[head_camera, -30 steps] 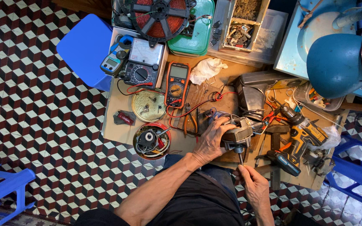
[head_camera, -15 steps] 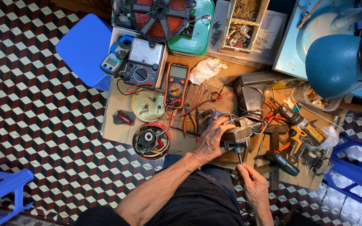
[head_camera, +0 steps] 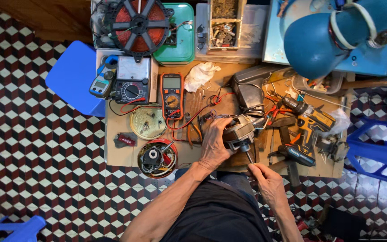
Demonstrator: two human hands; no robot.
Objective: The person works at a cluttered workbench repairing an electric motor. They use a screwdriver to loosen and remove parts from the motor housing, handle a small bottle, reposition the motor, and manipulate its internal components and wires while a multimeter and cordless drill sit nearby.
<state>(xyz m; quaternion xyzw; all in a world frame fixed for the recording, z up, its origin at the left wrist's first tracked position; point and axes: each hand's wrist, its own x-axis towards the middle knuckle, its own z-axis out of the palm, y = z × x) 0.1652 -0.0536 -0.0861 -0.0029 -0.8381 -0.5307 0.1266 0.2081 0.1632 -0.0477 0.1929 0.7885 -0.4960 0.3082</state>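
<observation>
A small electric motor [head_camera: 237,131] is gripped by the left hand [head_camera: 214,143] at the desk's [head_camera: 117,152] near edge, at five o'clock from the orange multimeter [head_camera: 172,95]. A thin tool [head_camera: 249,157] is pinched by the right hand [head_camera: 265,181] against its shaft. Judged heavy, rigid, smooth-cased; best held around the housing, clear of the wires.

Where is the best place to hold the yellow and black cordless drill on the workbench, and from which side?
Probably the drill by its yellow handle, coming from above: it lies flat on its side on the bench, so the handle faces up, while tools crowd its chuck end.
</observation>
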